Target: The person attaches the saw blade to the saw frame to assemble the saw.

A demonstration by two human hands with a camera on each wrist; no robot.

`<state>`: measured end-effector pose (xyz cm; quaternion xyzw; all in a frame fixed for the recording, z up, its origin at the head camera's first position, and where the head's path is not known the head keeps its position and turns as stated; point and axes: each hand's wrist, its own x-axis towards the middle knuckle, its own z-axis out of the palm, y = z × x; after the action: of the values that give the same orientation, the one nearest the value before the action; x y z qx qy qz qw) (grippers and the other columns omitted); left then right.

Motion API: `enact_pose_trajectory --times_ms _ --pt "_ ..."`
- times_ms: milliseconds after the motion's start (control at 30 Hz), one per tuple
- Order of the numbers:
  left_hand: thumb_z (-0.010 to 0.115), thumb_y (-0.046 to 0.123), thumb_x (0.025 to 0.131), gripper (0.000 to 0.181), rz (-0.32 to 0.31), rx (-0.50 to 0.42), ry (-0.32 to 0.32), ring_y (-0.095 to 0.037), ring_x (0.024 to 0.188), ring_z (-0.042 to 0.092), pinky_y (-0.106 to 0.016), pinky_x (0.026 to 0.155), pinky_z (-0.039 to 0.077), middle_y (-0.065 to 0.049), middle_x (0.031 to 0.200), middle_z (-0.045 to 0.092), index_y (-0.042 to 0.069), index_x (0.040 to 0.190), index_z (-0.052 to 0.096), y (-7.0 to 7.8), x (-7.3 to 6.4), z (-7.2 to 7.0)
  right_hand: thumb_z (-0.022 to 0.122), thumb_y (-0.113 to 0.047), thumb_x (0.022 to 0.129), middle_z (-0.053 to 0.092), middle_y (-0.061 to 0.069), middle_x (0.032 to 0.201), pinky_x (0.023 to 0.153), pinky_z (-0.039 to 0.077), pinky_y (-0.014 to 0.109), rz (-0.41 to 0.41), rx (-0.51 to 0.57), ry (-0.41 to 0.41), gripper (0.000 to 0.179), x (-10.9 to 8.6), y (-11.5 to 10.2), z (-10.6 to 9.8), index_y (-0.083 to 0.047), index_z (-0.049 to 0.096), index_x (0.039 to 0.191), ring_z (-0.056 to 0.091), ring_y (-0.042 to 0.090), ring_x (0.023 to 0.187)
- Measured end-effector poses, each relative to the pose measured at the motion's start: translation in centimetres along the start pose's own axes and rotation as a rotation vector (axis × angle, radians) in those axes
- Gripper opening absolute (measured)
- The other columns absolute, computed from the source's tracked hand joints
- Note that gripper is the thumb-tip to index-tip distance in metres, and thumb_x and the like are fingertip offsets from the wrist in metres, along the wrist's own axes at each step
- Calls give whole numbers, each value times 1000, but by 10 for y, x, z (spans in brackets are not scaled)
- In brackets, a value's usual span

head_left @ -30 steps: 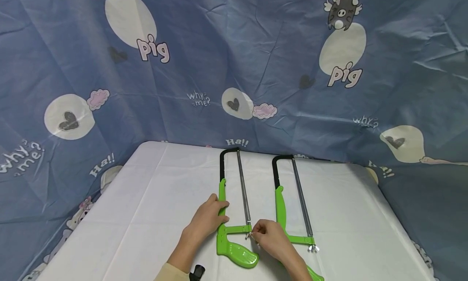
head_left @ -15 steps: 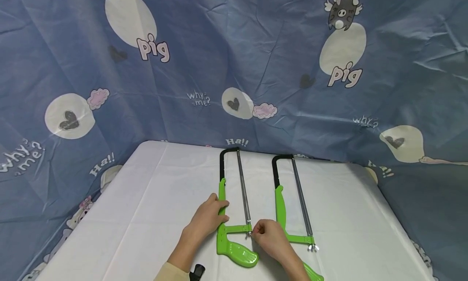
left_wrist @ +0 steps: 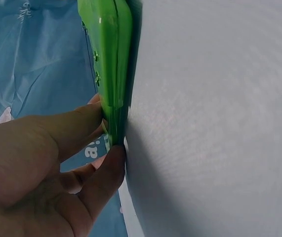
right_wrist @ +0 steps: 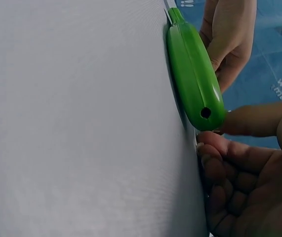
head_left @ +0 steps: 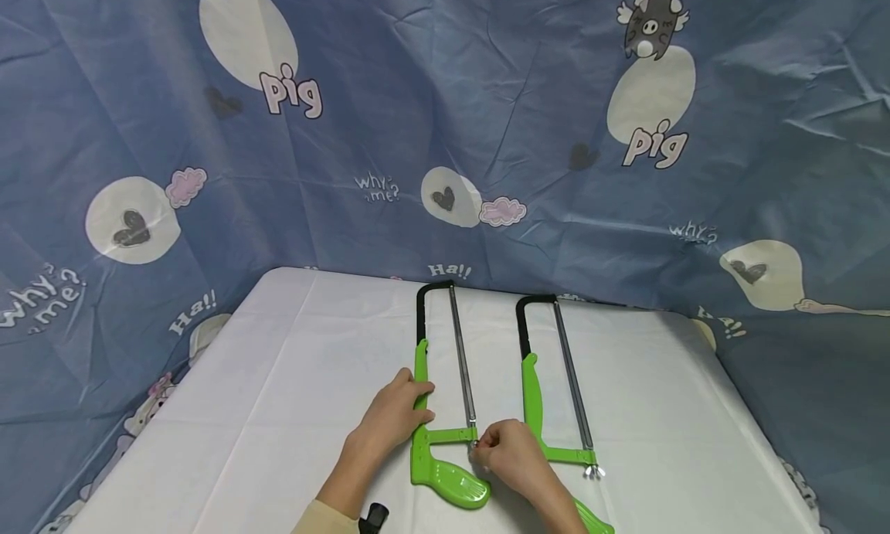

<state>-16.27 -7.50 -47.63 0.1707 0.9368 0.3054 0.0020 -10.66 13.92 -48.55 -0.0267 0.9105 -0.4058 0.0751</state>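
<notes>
A hacksaw (head_left: 455, 484) with a green handle and black front bow lies on the white table, its grey blade on the right side. My left hand (head_left: 392, 410) holds the green part of its frame between thumb and fingers; the left wrist view shows this grip on the green frame (left_wrist: 113, 64). At the near end of the blade, my right hand (head_left: 514, 455) pinches the small silver wing nut (head_left: 476, 444), which the fingertips partly hide. In the right wrist view the green handle (right_wrist: 195, 74) blocks most of that nut from sight.
A second green hacksaw (head_left: 533, 395) lies to the right, its lower handle partly behind my right forearm. Its silver wing nut (head_left: 594, 472) shows. A black object (head_left: 375, 515) is near my left sleeve. Blue printed cloth (head_left: 389, 117) hangs behind the white table (head_left: 327, 348).
The right hand's fingertips have shifted slightly and now cover more of the wing nut, whose wings look turned. The left hand and both hacksaws stay in place.
</notes>
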Motion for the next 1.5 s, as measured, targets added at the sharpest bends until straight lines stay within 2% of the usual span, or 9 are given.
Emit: enact_pose_trajectory --times_ms 200,333,500,833,1067,1300,1500 --pt "80 14 82 43 0 4 -7 -11 75 49 -21 61 43 -6 98 53 6 123 69 1 0 0 77 -27 79 54 -9 52 45 35 23 19 7 -17 24 -1 -1 0 -12 68 61 44 9 49" --pt "79 14 82 44 -5 3 -11 -12 75 49 -22 62 43 -7 99 53 6 124 68 1 -1 -1 73 -28 82 55 -7 55 46 36 25 44 20 -24 24 -1 -2 0 -12 69 65 45 10 51" --pt "79 14 82 44 -5 5 -8 -12 75 49 -22 62 43 -7 99 53 6 124 68 2 -1 -1 69 -26 84 62 -3 64 50 40 27 38 24 -38 20 -1 -3 -2 -11 73 72 51 12 58" --pt "79 14 82 44 -7 -2 -6 -11 75 48 -22 61 42 -6 99 53 6 124 68 2 -1 -1 64 -20 85 62 -2 63 49 37 26 21 18 -45 17 0 -3 -3 -11 71 73 49 13 57" --pt "79 13 82 44 -7 -7 -7 -12 74 48 -21 61 42 -7 99 53 5 124 68 1 -2 -1 62 -15 84 62 -2 66 50 39 26 15 25 -48 13 0 -2 -3 -9 71 76 50 13 59" --pt "78 13 83 43 -5 -20 -10 -12 75 48 -21 61 42 -7 98 53 5 124 68 0 -2 -1 64 -10 81 62 -1 68 51 41 26 4 41 -21 7 1 -1 -3 -7 70 80 52 14 60" --pt "78 13 83 43 0 -21 -10 -13 74 48 -21 61 42 -7 99 53 5 124 68 0 -1 -1 67 -4 79 58 -2 65 50 40 24 8 46 19 4 2 0 0 -7 65 77 51 13 59"
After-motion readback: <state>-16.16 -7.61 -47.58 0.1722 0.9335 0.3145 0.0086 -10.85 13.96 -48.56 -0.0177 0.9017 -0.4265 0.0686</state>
